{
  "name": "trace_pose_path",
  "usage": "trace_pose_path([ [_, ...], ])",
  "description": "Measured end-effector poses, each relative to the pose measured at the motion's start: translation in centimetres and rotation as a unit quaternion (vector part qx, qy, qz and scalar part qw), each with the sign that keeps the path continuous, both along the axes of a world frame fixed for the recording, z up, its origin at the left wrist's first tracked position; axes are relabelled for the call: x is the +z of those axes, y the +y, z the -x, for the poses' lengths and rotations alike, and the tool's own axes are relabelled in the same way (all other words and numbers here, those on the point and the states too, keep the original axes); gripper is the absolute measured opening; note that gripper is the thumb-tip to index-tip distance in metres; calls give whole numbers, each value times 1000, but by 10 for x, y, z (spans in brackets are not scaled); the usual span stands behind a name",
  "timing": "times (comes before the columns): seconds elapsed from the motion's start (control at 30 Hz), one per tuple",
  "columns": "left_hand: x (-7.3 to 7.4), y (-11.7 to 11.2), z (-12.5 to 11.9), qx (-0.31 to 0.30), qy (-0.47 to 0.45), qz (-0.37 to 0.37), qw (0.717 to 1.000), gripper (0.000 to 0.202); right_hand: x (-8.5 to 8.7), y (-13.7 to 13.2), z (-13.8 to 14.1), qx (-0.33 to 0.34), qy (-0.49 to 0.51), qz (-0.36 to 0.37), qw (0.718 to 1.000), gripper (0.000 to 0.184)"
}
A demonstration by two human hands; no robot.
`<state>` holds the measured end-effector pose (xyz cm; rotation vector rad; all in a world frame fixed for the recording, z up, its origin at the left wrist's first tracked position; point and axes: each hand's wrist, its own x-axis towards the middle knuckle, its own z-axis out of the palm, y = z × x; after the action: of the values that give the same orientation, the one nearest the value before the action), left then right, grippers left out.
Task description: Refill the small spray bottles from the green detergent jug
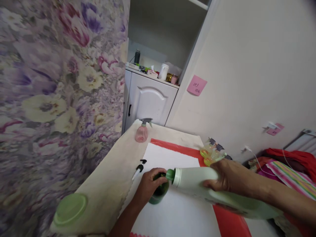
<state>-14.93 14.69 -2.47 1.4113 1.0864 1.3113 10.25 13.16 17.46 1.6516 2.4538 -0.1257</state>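
Note:
My left hand [147, 184] is wrapped round the neck of a dark green translucent bottle [158, 196], which stands on a white sheet [187, 210]. My right hand [225, 175] grips a large pale green jug [195, 179] from above, held tipped over on its side. The jug's green spout [170, 174] is at the mouth of the green bottle; whether liquid is flowing I cannot tell. Left of my left hand lies a black and white pump head [139, 169]. The jug's label is turned away and blurred.
A pink spray bottle [141, 133] stands at the far left of the table. Several yellow-bottomed spray bottles [209, 156] are behind the jug. A green round lid [70, 209] sits near the front left. Red paper [230, 222] lies under the white sheet.

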Motion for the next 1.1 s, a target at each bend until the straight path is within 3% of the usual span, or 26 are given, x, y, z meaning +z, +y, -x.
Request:
trace_pose_path([
  [1.1, -1, 0, 1, -10, -3, 2, 1000, 16, 3, -1, 1, -9, 2, 5, 1000, 53],
])
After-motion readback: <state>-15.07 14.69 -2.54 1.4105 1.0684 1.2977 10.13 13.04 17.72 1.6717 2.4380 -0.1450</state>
